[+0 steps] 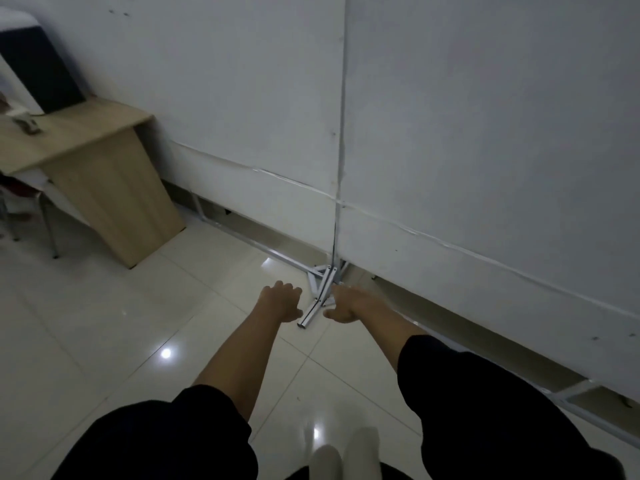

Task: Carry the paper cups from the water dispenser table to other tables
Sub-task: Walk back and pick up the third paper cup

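A: Where are the hands, and do they hold anything?

B: Both reach forward over the glossy pale tiled floor (104, 323), close to the shiny metal tube foot (313, 311) of the white partition panels (485, 133). The left hand (281, 301) is just left of that foot, the right hand (346, 306) just right of it. Neither holds anything. The fingers curl loosely downward, relaxed, with the thumbs pointing toward each other; nothing is pinched.

A: And the paper cups?

B: None show. Far to the left of the metal foot stands a light wooden table (86, 133) with a dark box-shaped appliance (41, 71) on it, possibly the water dispenser, though it is cut off by the frame edge. A small pale object (26, 124) lies on the tabletop; I cannot tell what it is.

A: So which step is this?

B: I judge it a walk between tables with empty hands, most likely on the way to fetch cups. White shoes (346, 459) show at the bottom edge.

A: What does the next move need?

B: A turn left toward the wooden table, stepping clear of the protruding metal foot, then finding the cups and closing the fingers gently, since paper walls crush easily.
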